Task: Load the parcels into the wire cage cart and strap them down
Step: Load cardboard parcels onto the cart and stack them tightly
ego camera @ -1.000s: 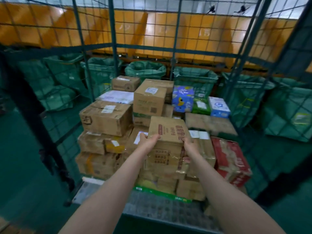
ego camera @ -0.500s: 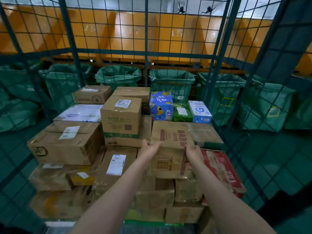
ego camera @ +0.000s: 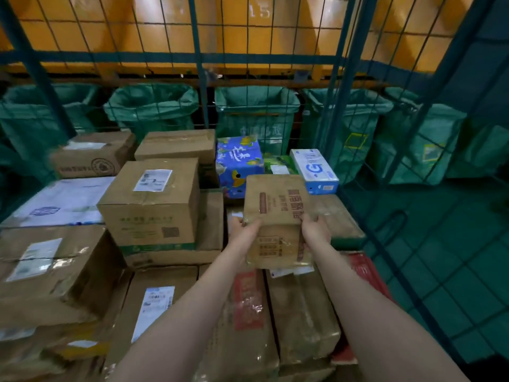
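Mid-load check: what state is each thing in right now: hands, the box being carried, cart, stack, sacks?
stacked parcels, closed, several layers.
carried box, closed, held above them.
left hand, grips its left side.
right hand, grips its right side.
wire cage cart, partly loaded; no strap visible.
green sacks, open-topped, behind the mesh.

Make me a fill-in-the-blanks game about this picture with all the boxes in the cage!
1. The number of hands gripping the printed cardboard box is ____: the left hand and the right hand.
2. The white number painted on the orange wall reads ____.
3. The sacks standing behind the wire cage cart are the colour ____.

Missing words: two; 15; green.
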Demonstrator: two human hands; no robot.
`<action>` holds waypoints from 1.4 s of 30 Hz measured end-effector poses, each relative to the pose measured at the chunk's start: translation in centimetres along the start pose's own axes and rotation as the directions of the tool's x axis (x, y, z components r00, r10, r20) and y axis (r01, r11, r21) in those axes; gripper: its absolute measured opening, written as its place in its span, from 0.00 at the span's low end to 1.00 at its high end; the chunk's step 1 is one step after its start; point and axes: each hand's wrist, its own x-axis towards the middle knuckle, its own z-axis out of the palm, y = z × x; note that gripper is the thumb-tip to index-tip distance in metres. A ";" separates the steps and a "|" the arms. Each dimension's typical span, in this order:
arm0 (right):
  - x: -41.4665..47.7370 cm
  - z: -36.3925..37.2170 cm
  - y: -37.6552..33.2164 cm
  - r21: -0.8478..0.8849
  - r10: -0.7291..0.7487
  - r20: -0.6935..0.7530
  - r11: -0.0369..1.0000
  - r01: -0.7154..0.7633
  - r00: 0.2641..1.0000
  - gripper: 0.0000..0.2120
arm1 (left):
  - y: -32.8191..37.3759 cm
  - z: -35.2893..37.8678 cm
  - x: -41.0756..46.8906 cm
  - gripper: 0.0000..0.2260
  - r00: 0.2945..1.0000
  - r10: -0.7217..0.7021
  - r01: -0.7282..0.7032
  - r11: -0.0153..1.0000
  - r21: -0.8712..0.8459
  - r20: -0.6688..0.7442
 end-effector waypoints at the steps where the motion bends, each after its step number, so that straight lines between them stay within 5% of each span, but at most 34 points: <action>1: 1.2 0.4 -0.3 0.016 0.002 0.001 1.000 -0.002 1.000 0.26 | 0.2 0.6 1.2 0.28 1.000 -0.009 0.009 1.000 -0.012 -0.011; 8: 9.2 1.1 -0.2 -0.042 -0.017 0.055 0.999 0.019 0.998 0.19 | 0.4 5.3 7.1 0.20 0.997 -0.073 0.072 0.997 -0.025 -0.033; 19: 14.8 1.7 -0.7 -0.104 0.047 0.015 0.994 -0.045 0.999 0.23 | 1.4 10.7 10.8 0.29 0.984 -0.067 0.071 0.997 0.019 -0.166; 24: 12.8 2.3 -1.9 -0.282 -0.247 -0.092 0.936 0.212 0.965 0.23 | 0.6 9.6 11.0 0.32 0.980 -0.116 0.116 0.993 -0.010 -0.162; 28: 9.5 4.5 -3.0 -0.305 -0.418 0.086 0.853 0.423 0.904 0.19 | 1.2 7.5 9.2 0.31 0.977 -0.085 0.092 0.995 0.026 -0.195; 31: 7.2 6.7 -3.0 -0.295 -0.373 0.245 0.851 0.435 0.895 0.23 | 1.2 4.9 7.6 0.26 0.961 -0.073 0.084 0.996 0.032 -0.266; 35: 3.5 9.6 -2.0 -0.312 -0.277 0.426 0.849 0.427 0.861 0.13 | 0.0 -0.2 4.2 0.26 0.924 -0.075 0.089 0.996 0.020 -0.375; 42: -7.0 14.6 0.3 -0.337 -0.254 0.660 0.742 0.580 0.707 0.15 | -5.6 -10.6 -3.9 0.16 0.830 -0.148 0.115 0.989 -0.094 -0.537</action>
